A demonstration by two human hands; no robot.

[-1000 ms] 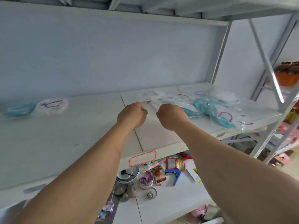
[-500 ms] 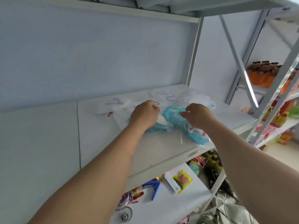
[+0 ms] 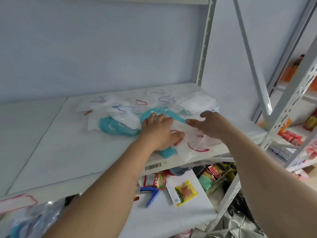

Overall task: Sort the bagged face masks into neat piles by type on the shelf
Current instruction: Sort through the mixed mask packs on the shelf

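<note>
Head view: masks (image 3: pixel 120 115) lie jumbled near shelf (image 3: pixel 51 134) right edge, unsorted; left hand (image 3: pixel 159 133) presses flat, right hand (image 3: pixel 211 125) hovers relaxed.

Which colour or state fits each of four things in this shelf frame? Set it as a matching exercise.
Things:
1. left hand
2. right hand
3. snack packet on the lower shelf
4. stapler on the lower shelf

Colour or state:
A. blue
B. yellow
C. flat on the bagged face masks
D. open above the pile, fingers spread

Pairs: 1-C, 2-D, 3-B, 4-A
</note>
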